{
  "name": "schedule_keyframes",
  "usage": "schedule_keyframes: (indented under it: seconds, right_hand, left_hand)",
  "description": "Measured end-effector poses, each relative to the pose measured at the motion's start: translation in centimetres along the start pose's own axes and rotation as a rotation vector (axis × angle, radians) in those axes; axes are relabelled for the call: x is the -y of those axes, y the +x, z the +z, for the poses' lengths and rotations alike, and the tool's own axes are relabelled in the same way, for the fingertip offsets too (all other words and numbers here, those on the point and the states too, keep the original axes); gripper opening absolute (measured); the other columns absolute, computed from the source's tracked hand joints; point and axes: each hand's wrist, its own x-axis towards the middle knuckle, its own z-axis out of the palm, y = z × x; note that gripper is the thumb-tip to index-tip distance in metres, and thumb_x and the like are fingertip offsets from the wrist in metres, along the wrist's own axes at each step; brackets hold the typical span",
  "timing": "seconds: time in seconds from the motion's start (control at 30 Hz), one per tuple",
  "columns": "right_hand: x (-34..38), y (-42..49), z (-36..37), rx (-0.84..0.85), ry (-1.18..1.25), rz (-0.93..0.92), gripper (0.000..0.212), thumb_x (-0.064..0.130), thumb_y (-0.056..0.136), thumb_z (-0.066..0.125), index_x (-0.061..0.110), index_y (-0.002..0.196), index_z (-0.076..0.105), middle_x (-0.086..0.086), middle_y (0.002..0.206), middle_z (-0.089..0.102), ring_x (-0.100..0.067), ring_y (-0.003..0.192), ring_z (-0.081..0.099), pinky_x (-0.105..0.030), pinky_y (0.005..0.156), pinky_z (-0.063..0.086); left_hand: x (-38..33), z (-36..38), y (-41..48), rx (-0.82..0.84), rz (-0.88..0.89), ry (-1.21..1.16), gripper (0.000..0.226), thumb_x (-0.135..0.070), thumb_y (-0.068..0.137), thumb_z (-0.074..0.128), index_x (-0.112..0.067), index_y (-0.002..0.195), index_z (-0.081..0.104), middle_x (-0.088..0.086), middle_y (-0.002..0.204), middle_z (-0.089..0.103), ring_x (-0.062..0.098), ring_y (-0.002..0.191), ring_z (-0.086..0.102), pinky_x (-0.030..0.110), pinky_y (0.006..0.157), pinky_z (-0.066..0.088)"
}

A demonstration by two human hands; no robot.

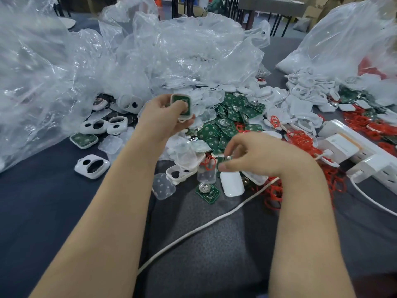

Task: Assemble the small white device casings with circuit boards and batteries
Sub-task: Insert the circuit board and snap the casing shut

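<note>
over the parts pile: left hand grips casing with board, right hand pinches small shiny part.
risk: board tips out if casing tilts; part slips, lost in pile.

Head-worn view (wide-angle), facing forward and down, close above table

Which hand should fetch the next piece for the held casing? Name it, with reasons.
Right, probably. The left hand grips the white casing with its green circuit board; the right hand is low over the parts pile, pinching a small silvery part.
</note>
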Motion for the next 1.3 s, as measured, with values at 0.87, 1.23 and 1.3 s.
schedule_keyframes:
  seconds: [0.87,1.23,1.3]
  right_hand:
    - [6.1,7.6,2.7,-0.334,1.483,-0.034,0.017,0.017,0.095,0.055,0.013,0.079,0.059,0.002,0.06,0.054,-0.007,0.046,0.05,-0.02,0.048,0.044]
    - [5.4,7.7,3.5,-0.227,1.715,-0.069,0.013,-0.003,0.094,0.047,0.01,0.095,0.051,-0.018,0.09,0.064,-0.025,0.067,0.071,-0.026,0.06,0.059]
    - [5.3,7.8,3.4,-0.247,1.663,-0.047,0.013,0.0,0.094,0.051,0.012,0.094,0.053,-0.015,0.091,0.066,-0.023,0.07,0.071,-0.026,0.064,0.06]
  left_hand:
    - [2.3,-3.1,0.0,-0.06,0.049,-0.203,0.01,-0.002,0.094,0.055,-0.01,0.098,0.057,0.011,0.098,0.067,0.018,0.078,0.073,0.026,0.074,0.059]
    - [2.7,-2.7,0.0,-0.072,0.075,-0.12,0.02,-0.002,0.095,0.053,-0.009,0.112,0.06,0.016,0.109,0.066,0.018,0.081,0.072,0.028,0.075,0.059]
    - [2.6,-2.7,0.1,-0.069,0.067,-0.145,0.019,-0.002,0.095,0.051,-0.009,0.109,0.061,0.013,0.105,0.067,0.016,0.077,0.073,0.027,0.072,0.059]
